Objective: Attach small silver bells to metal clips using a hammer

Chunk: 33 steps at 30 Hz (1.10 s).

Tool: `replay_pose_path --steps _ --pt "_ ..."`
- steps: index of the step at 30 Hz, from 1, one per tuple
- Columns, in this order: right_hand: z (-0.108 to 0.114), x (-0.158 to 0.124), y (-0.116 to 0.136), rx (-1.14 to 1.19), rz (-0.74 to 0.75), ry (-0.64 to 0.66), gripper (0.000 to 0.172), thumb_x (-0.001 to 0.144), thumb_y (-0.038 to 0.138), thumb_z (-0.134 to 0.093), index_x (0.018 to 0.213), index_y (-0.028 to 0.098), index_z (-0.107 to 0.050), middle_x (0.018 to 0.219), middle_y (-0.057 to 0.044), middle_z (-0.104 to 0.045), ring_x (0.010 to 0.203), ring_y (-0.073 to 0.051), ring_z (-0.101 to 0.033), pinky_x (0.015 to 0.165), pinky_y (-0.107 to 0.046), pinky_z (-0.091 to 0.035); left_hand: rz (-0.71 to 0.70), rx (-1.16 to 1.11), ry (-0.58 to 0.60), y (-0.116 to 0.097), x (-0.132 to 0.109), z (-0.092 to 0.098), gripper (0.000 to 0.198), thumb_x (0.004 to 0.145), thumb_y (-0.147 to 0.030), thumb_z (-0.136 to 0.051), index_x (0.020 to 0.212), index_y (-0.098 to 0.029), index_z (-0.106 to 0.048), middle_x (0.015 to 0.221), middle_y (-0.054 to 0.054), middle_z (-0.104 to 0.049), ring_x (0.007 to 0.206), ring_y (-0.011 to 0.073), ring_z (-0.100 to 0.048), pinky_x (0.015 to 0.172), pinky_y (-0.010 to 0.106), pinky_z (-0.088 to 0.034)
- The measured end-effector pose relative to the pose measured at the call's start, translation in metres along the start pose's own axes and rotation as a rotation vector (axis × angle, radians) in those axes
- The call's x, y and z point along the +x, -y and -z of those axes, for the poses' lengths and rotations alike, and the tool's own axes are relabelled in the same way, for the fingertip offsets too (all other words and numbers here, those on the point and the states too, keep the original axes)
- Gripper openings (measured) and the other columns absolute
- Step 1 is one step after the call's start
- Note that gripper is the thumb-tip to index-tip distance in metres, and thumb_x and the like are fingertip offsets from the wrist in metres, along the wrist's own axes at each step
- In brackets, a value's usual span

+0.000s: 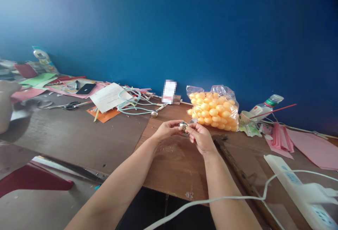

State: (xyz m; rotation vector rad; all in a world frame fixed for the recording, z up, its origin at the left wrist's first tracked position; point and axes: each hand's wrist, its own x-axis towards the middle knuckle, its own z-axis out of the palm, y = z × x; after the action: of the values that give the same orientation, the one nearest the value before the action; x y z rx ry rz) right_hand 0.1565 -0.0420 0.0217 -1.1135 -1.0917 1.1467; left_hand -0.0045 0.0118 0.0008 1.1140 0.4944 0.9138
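Note:
Over the brown table, both my hands meet at a small shiny metallic ball (182,126). My left hand (169,130) is closed, its thumb and fingers gripping the ball from the left. From the other side my right hand (201,138) pinches at the ball's right edge, with its fingers curled. A small greyish piece (193,120) shows just above the right fingers; whether they hold it I cannot tell. Behind and to the left, a similar shiny ball (154,113) lies by a coiled light-blue cord (129,99).
A clear bag of orange-yellow balls (212,110) stands against the blue wall. To the right are a bottle (266,108), pink paper (314,145) and a white power strip (287,177) with a cable crossing my right forearm. Scissors (70,105) lie left, near another person's arm (5,106).

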Motion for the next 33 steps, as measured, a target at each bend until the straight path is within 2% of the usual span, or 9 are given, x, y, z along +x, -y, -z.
replay_pose_path --steps 17,23,28,33 --pt "0.003 0.000 -0.002 -0.122 -0.013 0.041 0.030 0.071 0.035 -0.070 0.085 0.019 -0.050 0.062 0.004 -0.060 0.041 -0.005 -0.040 0.041 -0.020 -0.031 0.010 0.106 0.052 -0.005 -0.005 -0.002 0.047 0.069 -0.033 -0.076 0.110 -0.013 -0.068 0.113 0.014 -0.066 0.097 0.0235 -0.063 0.085 0.035 -0.048" --pt "0.000 -0.003 0.007 -0.016 -0.002 0.064 0.030 0.072 0.038 -0.071 0.085 0.019 -0.051 0.066 0.003 -0.060 0.043 -0.005 -0.040 0.041 -0.019 -0.030 0.008 0.001 0.017 -0.009 -0.009 -0.007 0.044 0.069 -0.033 -0.076 0.108 -0.012 -0.069 0.107 0.013 -0.068 0.091 0.0207 -0.064 0.084 0.034 -0.047" --pt "-0.004 -0.004 0.014 0.148 -0.009 0.067 0.032 0.074 0.046 -0.069 0.077 0.018 -0.052 0.066 0.004 -0.054 0.044 -0.004 -0.038 0.041 -0.019 -0.030 0.031 -0.118 0.014 -0.013 -0.011 -0.012 0.045 0.069 -0.030 -0.077 0.109 -0.011 -0.068 0.109 0.014 -0.067 0.092 0.0195 -0.063 0.086 0.033 -0.046" --pt "-0.003 -0.002 0.007 0.044 0.003 0.027 0.033 0.071 0.043 -0.073 0.081 0.020 -0.051 0.063 0.006 -0.053 0.044 -0.005 -0.040 0.041 -0.019 -0.030 0.040 -0.127 0.009 -0.008 -0.008 -0.008 0.045 0.068 -0.030 -0.078 0.108 -0.012 -0.068 0.107 0.013 -0.067 0.087 0.0168 -0.064 0.086 0.033 -0.046"
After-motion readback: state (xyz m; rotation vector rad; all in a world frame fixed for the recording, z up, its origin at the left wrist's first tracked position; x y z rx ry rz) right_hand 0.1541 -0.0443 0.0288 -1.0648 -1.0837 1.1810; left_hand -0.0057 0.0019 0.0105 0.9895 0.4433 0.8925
